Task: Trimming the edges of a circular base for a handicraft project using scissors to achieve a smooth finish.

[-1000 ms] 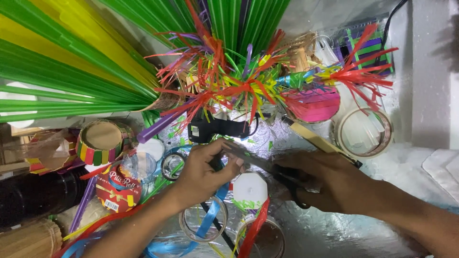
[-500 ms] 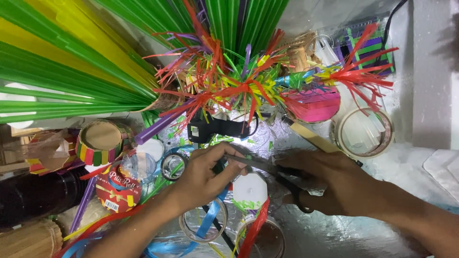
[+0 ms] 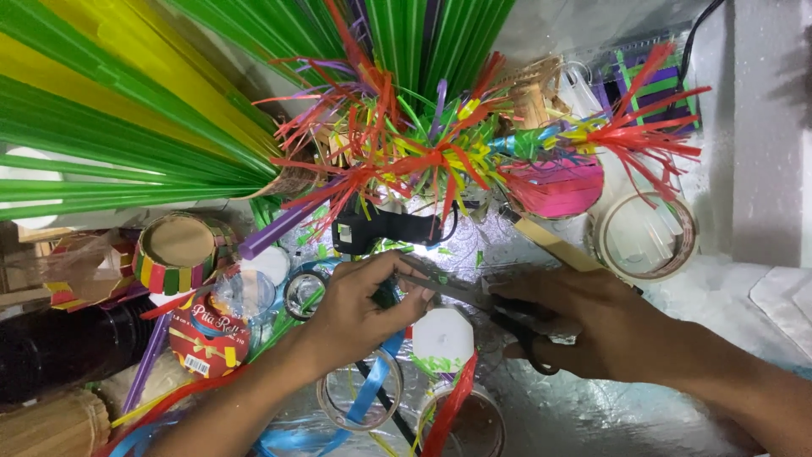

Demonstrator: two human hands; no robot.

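Right hand [image 3: 584,326]: we grip the black-handled scissors [image 3: 474,296], blades pointing left.
Left hand [image 3: 364,309]: fingertips pinched on a small piece we cannot make out, right at the blade tips.
Axis: scissors lie nearly level across the foil-covered counter [image 3: 609,415].
Around: white octagonal lid [image 3: 441,337] just below, tape roll [image 3: 647,237] well right, fringed straw flowers [image 3: 423,152] above.

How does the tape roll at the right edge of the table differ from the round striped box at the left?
The tape roll is a thin, pale brown ring, open through the middle; the striped box is taller, with a closed cardboard top. The roll is one plain colour; the box carries red, yellow and green stripes. Both are round and lie untouched.
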